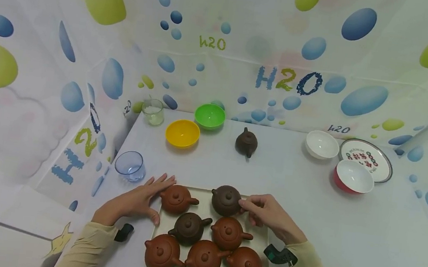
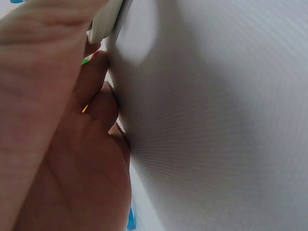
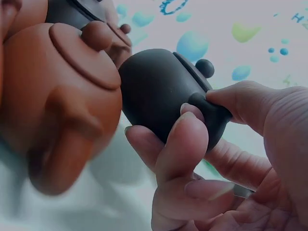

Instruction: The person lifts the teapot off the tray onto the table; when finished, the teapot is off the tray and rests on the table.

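My right hand (image 1: 266, 211) pinches the handle of a dark brown teapot (image 1: 226, 200) between thumb and fingers, at the back of a cream tray (image 1: 268, 238). In the right wrist view this dark teapot (image 3: 154, 89) looks tilted, its lid on, beside a reddish-brown teapot (image 3: 86, 82). My left hand (image 1: 141, 202) lies with fingers spread at the tray's left edge, around the near side of a reddish-brown teapot (image 1: 176, 199). The left wrist view has its palm (image 2: 82, 168) against the white cloth. Another dark teapot (image 1: 189, 228) and several reddish-brown teapots (image 1: 204, 259) fill the tray.
Behind the tray stands a small dark teapot (image 1: 246, 143). Back left are a yellow bowl (image 1: 182, 134), a green bowl (image 1: 210, 116), a clear glass (image 1: 153, 112) and a blue glass (image 1: 130, 166). Back right are a white bowl (image 1: 322, 145), a red bowl (image 1: 353, 177) and a plate (image 1: 384, 165).
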Tool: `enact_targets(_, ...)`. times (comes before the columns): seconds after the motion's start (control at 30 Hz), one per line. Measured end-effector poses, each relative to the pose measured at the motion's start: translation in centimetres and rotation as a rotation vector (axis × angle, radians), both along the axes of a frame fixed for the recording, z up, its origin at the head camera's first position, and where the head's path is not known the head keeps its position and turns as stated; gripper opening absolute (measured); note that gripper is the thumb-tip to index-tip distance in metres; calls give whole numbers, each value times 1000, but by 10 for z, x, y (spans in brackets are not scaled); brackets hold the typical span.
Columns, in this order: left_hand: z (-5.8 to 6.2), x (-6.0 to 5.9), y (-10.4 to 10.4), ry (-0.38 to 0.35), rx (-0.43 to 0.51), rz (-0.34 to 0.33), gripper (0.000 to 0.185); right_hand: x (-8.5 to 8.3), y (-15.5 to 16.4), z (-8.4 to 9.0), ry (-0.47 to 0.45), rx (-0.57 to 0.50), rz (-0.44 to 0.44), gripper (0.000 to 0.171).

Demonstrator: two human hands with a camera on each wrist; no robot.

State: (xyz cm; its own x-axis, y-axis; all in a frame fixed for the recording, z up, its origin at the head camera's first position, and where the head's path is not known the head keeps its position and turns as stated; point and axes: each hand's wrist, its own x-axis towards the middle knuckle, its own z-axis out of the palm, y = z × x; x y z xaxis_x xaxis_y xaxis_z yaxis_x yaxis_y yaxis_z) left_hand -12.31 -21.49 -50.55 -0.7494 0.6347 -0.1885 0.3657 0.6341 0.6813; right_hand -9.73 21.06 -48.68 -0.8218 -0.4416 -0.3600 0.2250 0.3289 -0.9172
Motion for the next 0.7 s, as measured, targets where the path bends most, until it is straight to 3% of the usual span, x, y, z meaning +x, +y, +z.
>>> enact_targets(0.47,0,-1,-2,10,5,0,127,34,43,-4,-66,16,-156,43)
enact_targets(0.7,0,0,-1,-1,3,5,127,43,54,-6,-69,25,-191,44)
